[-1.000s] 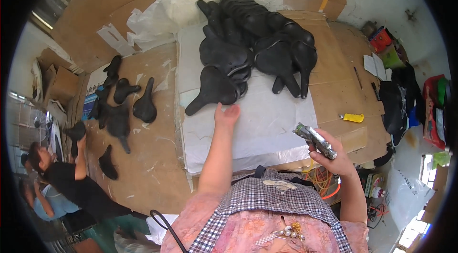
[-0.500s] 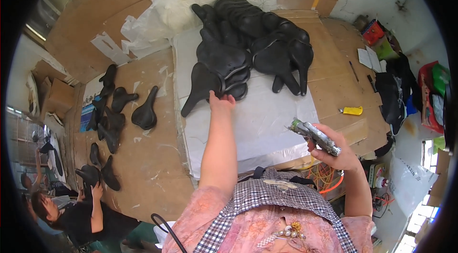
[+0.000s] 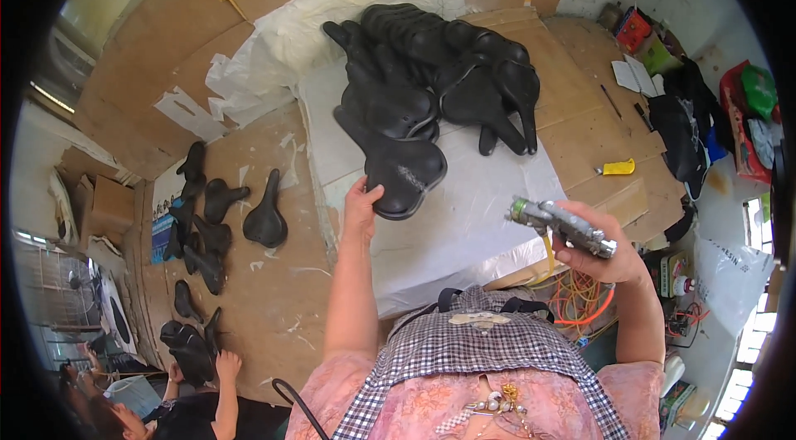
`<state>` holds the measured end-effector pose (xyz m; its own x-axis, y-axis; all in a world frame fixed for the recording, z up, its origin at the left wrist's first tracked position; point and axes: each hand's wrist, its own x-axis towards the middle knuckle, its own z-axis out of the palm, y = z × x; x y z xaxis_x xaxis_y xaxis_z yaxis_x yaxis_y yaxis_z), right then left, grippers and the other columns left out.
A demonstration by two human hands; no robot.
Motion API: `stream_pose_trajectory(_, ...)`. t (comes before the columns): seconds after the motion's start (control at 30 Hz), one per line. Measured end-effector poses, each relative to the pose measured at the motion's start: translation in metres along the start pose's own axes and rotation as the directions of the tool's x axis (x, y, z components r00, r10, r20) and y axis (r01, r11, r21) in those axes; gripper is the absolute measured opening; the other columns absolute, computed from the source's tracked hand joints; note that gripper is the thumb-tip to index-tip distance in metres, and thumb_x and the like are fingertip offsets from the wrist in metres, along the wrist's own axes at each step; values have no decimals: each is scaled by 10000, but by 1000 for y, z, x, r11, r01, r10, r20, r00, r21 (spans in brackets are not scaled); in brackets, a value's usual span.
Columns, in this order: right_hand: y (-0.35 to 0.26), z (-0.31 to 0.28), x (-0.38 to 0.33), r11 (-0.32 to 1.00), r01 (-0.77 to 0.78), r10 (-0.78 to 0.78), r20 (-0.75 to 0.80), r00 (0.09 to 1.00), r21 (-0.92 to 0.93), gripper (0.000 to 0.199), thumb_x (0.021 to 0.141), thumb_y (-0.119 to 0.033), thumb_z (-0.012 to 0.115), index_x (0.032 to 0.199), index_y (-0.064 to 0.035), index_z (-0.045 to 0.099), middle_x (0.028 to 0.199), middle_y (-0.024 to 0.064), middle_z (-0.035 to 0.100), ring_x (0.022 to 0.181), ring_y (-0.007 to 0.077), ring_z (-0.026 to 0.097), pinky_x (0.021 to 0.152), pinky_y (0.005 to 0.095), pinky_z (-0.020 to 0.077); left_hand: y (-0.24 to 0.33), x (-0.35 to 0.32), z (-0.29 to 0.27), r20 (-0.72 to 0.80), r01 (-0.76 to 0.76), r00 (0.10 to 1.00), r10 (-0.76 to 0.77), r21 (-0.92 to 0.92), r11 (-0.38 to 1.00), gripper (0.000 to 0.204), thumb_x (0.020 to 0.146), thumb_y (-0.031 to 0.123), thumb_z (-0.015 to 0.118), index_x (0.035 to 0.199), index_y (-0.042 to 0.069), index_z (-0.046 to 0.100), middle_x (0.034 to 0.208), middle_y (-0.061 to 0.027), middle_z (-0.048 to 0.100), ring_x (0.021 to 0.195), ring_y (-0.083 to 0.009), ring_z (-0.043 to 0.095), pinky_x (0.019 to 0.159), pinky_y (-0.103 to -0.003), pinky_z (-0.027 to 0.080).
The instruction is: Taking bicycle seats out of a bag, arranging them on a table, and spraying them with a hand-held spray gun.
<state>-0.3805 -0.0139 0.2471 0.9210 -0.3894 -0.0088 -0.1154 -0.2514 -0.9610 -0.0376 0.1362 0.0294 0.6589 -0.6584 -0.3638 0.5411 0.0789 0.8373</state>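
My left hand (image 3: 361, 209) grips the edge of a black bicycle saddle (image 3: 405, 173), thumb on top. Whitish marks show on the saddle's wide part, and its narrow nose points toward the far left. Behind it lies a large heap of black saddles (image 3: 477, 96) on a white sheet (image 3: 464, 208). In my right hand (image 3: 609, 249) is a silvery, gun-like metal tool (image 3: 564, 224) with a green ring near its front end, pointing left. A yellow hose (image 3: 547, 262) hangs close to the tool; where it joins is hidden.
On the cardboard-covered table, several saddles (image 3: 265, 212) lie at left. A co-worker's hands (image 3: 225, 367) are at a saddle, lower left. Toward the right are a yellow-handled cutter (image 3: 618, 167), an open notebook (image 3: 634, 75) and dark cloth (image 3: 676, 129). Tangled orange hoses (image 3: 584, 297) hang below.
My left hand has brought a saddle off the near side of the heap, toward me and turned. The silvery tool moved slightly right. At lower left, the co-worker's hands and saddle have shifted.
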Motion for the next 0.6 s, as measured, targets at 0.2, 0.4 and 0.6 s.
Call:
stream_pose_trajectory(0.2, -15, 18, 3, 992, 45, -21, -199, 980, 117, 551, 756, -8, 678, 1260, -13, 456, 854, 40, 587, 777, 98, 554, 714, 247, 461, -13, 13, -37, 27, 74, 997, -77, 85, 994, 468, 764, 16, 628, 1211, -39, 501, 1047, -86, 621, 931, -180, 606, 817, -292, 486)
stream_pose_trajectory(0.4, 12, 15, 26, 990, -76, 50, -203, 978, -122, 512, 779, -66, 683, 1247, -34, 478, 882, 30, 591, 774, 103, 550, 713, 256, 459, 39, 35, -92, 30, 30, 999, -29, -2, 1000, 476, 781, -43, 563, 1242, -40, 446, 1142, -147, 583, 1086, -272, 563, 955, -397, 453)
stream_pose_trajectory(0.6, -12, 5, 62, 985, 119, -80, -277, 958, 125, 528, 767, -16, 664, 1251, 17, 459, 879, 38, 586, 776, 94, 540, 709, 237, 447, 58, 114, -36, 164, 119, 980, -110, -47, 992, 407, 806, 9, 549, 1203, -59, 487, 1109, -134, 595, 1018, -235, 573, 910, -356, 440)
